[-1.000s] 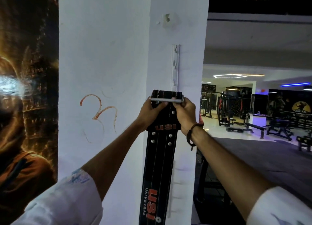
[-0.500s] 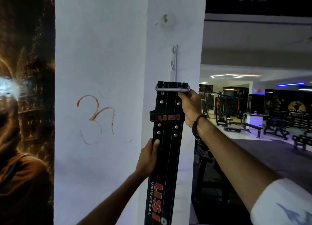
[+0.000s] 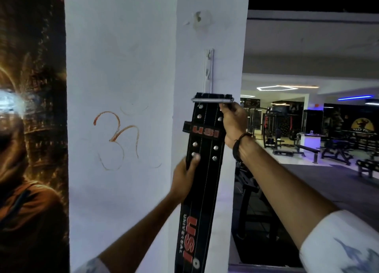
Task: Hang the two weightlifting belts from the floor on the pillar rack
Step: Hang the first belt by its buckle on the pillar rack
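step: hook belt (image 3: 202, 170) buckle (image 3: 212, 99) on rack (image 3: 208, 69) | right hand (image 3: 232, 121) fingers pinch buckle just below rack | left hand (image 3: 183, 179) fingers clamp strap (steadying) | tip: lift buckle over lowest hook, then lower

Pillar (image 3: 127, 67) face left of its front corner is bare but for an orange mark (image 3: 117, 137); I have open room there. On the narrow face, the rack strip (image 3: 208, 69) stands clear above the belt (image 3: 203, 156), hooks unobstructed. Belt buckle bar (image 3: 212, 100) sits just under the strip's lower end. My right hand (image 3: 233, 123) fills the pillar's right edge; left hand (image 3: 184, 176) blocks the corner lower down. Right of pillar: open air.
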A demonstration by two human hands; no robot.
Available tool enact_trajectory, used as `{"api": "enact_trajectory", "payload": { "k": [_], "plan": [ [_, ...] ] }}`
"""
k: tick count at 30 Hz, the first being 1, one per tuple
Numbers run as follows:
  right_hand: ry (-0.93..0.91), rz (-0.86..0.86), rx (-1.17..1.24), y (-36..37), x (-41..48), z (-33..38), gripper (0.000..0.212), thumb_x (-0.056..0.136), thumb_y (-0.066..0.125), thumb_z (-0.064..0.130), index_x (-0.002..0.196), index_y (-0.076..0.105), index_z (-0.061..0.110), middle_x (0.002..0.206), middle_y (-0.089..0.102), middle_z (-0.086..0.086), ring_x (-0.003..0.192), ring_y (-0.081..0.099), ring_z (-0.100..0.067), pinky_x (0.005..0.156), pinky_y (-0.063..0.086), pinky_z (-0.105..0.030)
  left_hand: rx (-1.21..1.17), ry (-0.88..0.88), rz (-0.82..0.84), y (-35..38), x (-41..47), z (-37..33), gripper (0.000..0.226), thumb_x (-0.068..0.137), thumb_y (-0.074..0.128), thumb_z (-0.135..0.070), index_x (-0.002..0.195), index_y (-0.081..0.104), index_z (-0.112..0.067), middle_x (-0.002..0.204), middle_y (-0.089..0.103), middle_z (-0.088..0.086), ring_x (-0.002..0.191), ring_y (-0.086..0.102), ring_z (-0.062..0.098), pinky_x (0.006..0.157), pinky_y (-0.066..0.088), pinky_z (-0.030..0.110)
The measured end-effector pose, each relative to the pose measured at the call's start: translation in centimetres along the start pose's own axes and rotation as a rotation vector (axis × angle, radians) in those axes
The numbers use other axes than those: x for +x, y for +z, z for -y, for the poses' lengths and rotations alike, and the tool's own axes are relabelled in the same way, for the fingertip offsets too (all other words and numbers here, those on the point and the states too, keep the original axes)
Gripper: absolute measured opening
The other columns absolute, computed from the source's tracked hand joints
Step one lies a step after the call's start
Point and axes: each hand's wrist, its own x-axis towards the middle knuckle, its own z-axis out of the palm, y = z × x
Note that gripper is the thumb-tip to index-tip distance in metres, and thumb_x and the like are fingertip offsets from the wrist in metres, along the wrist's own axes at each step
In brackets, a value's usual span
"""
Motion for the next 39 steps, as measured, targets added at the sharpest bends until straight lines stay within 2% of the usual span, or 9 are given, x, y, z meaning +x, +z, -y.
{"api": "enact_trajectory", "payload": {
  "k": [5,9,15,20,23,27,32,36,39],
  "plan": [
    [0.027,0.006,0.028,-0.2,0.9,0.7,0.018,0.093,0.063,0.011,0.110,0.068,0.007,0.083,0.064,0.009,0.073,0.055,-0.006,0.049,0.048,-0.010,0.200,-0.185,0.148,-2.7,-6.5,8.0,0.061,0.087,0.050,-0.073,0.098,0.073,-0.018,0.093,0.080,0.001,0.090,0.076,0.017,0.082,0.061,0.038],
    [0.037,0.095,0.006,0.8,0.5,0.2,0.016,0.093,0.062,0.011,0.107,0.069,0.009,0.085,0.065,0.004,0.078,0.057,-0.012,0.051,0.049,-0.015,0.132,-0.085,0.037,-1.6,-0.9,0.4,0.045,0.098,0.044,-0.056,0.075,0.063,-0.022,0.064,0.065,-0.012,0.058,0.059,-0.006,0.056,0.047,0.014],
    [0.075,0.222,0.020,1.2,-1.1,-0.8,0.015,0.093,0.062,0.009,0.106,0.069,0.009,0.087,0.067,0.002,0.072,0.057,-0.012,0.052,0.049,-0.017,-0.047,0.092,-0.192,-2.2,5.9,-6.2,0.052,0.102,0.043,-0.051,0.095,0.068,-0.005,0.087,0.073,0.008,0.080,0.068,0.013,0.074,0.056,0.030],
    [0.043,0.111,0.032,0.5,-1.1,-0.7,0.013,0.092,0.063,0.007,0.103,0.069,0.008,0.080,0.064,0.005,0.071,0.055,-0.008,0.050,0.048,-0.013,0.103,0.008,0.003,-0.9,-2.1,0.8,0.032,0.100,0.048,-0.046,0.078,0.058,-0.025,0.064,0.064,-0.020,0.062,0.056,-0.004,0.059,0.044,0.015],
    [0.003,0.103,-0.009,-0.1,-0.4,0.0,0.017,0.093,0.062,0.009,0.108,0.068,0.004,0.080,0.062,0.006,0.070,0.054,-0.006,0.050,0.048,-0.012,0.144,-0.074,0.147,-2.0,-5.2,5.0,0.032,0.098,0.050,-0.055,0.084,0.062,-0.029,0.070,0.068,-0.013,0.069,0.067,0.012,0.058,0.057,0.033],
    [-0.039,0.134,-0.023,-0.2,0.0,0.8,0.019,0.093,0.061,0.007,0.111,0.066,0.002,0.078,0.060,0.002,0.066,0.051,-0.007,0.050,0.048,-0.014,0.000,0.035,-0.057,-1.8,0.1,0.2,0.021,0.089,0.039,-0.027,0.106,0.052,-0.025,0.082,0.067,-0.006,0.068,0.063,0.019,0.051,0.051,0.027],
    [-0.017,0.114,-0.008,-0.5,-0.2,0.7,0.032,0.092,0.063,0.007,0.122,0.053,0.014,0.076,0.060,-0.003,0.056,0.053,-0.007,0.048,0.048,-0.016,-0.015,0.285,-0.104,-0.9,5.5,-9.1,0.045,0.080,0.042,-0.018,0.123,0.041,-0.031,0.117,0.061,0.000,0.090,0.068,0.018,0.075,0.057,0.038],
    [-0.006,0.098,-0.005,-1.5,0.2,0.6,0.031,0.091,0.067,0.018,0.119,0.054,0.014,0.071,0.060,0.000,0.054,0.052,-0.009,0.048,0.046,-0.022,-0.010,0.297,-0.067,-0.9,7.2,-10.2,0.033,0.087,0.041,-0.024,0.118,0.050,-0.028,0.120,0.061,-0.007,0.107,0.065,0.020,0.091,0.057,0.052],
    [-0.009,0.081,-0.031,-1.8,-0.1,0.1,0.033,0.090,0.069,0.027,0.116,0.054,0.011,0.078,0.067,0.000,0.061,0.060,-0.009,0.050,0.049,-0.019,0.048,0.358,-0.055,-0.8,8.3,-9.8,0.032,0.103,0.044,-0.029,0.134,0.050,-0.029,0.131,0.061,-0.004,0.113,0.063,0.008,0.098,0.054,0.041]
  ]
}}
